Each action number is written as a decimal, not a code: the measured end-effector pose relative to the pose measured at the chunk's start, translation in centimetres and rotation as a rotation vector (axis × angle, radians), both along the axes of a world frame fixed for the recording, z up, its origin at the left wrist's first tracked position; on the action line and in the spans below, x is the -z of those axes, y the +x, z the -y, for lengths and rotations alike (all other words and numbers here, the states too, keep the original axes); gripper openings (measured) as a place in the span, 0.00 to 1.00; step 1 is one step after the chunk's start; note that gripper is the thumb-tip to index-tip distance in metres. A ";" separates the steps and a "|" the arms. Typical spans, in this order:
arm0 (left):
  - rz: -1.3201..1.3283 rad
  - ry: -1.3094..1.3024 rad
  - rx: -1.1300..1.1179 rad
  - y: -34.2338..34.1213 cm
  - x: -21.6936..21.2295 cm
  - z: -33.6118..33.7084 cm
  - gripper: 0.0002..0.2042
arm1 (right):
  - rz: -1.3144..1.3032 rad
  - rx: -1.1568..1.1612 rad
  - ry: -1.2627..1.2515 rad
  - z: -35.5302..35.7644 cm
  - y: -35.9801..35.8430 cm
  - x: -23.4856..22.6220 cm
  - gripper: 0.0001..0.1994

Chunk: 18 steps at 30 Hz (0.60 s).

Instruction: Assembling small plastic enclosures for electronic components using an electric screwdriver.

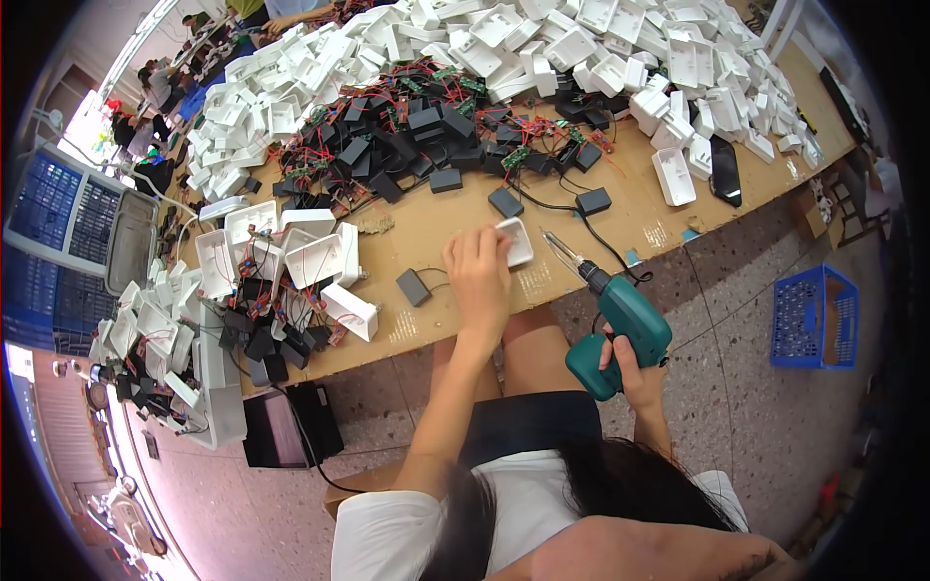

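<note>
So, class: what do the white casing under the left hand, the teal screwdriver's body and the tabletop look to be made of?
White casing, under the left hand: probably moulded plastic, with an even matte white and thin raised walls. Teal screwdriver in the right hand: body likely hard plastic with a slight sheen; its bit looks metallic and shiny. Tabletop: seemingly cardboard sheeting, dull brown with scuffed patches.

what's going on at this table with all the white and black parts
A person sits at a cardboard-covered table, left hand pressing down a small white plastic housing. The right hand holds a teal electric screwdriver, its bit pointing toward that housing. Behind are a pile of white housings and a tangle of black modules with red wires. A blue crate stands on the floor.
</note>
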<state>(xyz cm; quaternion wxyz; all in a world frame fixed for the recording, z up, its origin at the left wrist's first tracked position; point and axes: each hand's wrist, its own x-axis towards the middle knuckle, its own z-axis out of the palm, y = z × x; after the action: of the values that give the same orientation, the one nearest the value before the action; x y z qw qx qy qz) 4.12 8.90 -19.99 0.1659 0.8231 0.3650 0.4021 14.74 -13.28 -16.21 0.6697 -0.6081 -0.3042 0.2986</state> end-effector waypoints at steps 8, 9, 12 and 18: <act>0.164 0.036 0.083 0.8 3.2 0.8 0.06 | -0.075 0.050 -0.004 -0.3 0.7 2.5 0.08; 0.181 0.016 0.061 0.9 3.4 0.7 0.06 | -0.067 0.027 -0.036 -0.4 0.7 2.7 0.07; 0.101 0.070 -0.024 1.3 3.7 0.7 0.06 | -0.021 0.005 -0.089 -0.5 0.1 3.8 0.06; 0.082 0.058 -0.125 2.6 4.7 0.6 0.07 | 0.124 0.048 -0.155 -2.4 -0.7 4.7 0.09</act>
<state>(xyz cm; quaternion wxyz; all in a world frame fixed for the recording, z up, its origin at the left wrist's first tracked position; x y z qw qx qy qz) 6.68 8.35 -24.71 0.1311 0.7859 0.3968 0.4557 14.06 -10.83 -20.86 0.6077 -0.6824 -0.3062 0.2668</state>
